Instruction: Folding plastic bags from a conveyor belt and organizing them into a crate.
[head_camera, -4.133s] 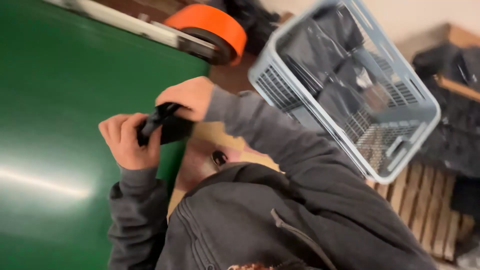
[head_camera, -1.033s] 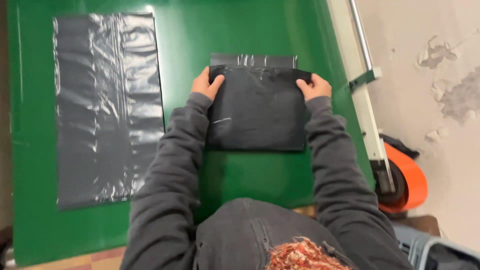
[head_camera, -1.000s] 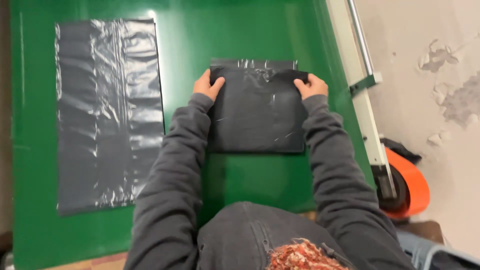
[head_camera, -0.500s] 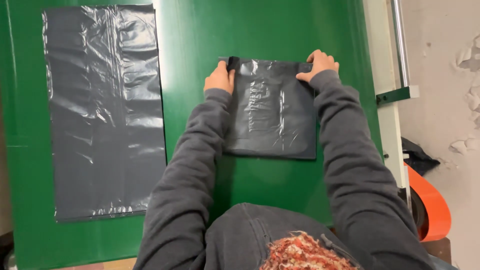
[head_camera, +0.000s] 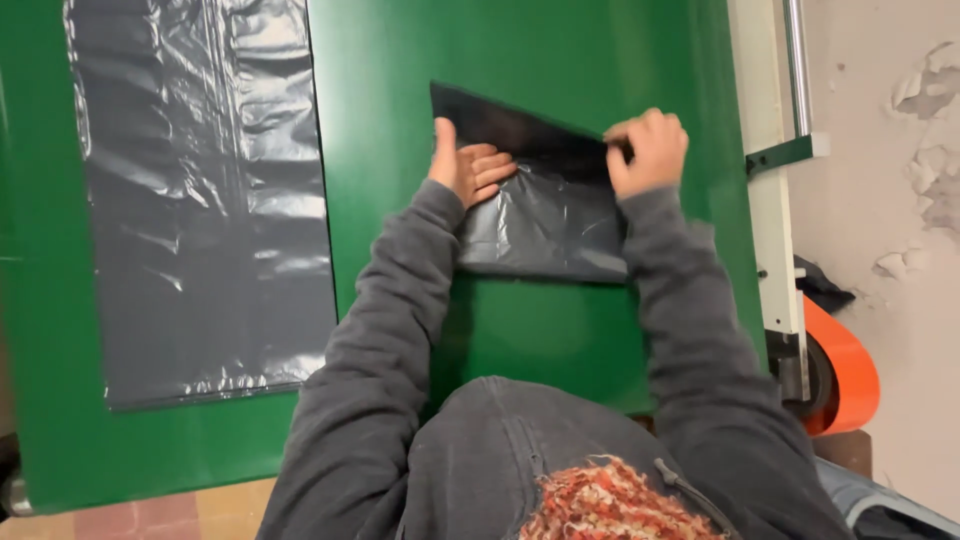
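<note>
The small bag (head_camera: 545, 225) is a grey plastic bag lying flat on the green bench (head_camera: 540, 60), near the bench's right edge and directly in front of the person. A dark flap (head_camera: 510, 128) at the far end of the small bag is lifted off the plastic below it and runs as a slanted band from the far left corner down toward the right hand.

Left hand (head_camera: 465, 165): palm open, resting on the small bag just below the flap. The fingers (head_camera: 492, 168) are loosely spread and point right, and the thumb points away from the person along the left edge of the flap. The hand presses on the plastic and grips nothing.

Right hand (head_camera: 650, 150): fingers curled tight over the right end of the flap, pinching it at the far right corner of the small bag.

The large bag (head_camera: 205, 190), of the same grey plastic, lies spread flat on the bench well to the left of the small bag, with bare green surface between them.

A white rail (head_camera: 770, 200) runs along the bench edge to the right of the small bag. An orange wheel (head_camera: 845, 365) sits beyond the rail, nearer the person than the small bag
</note>
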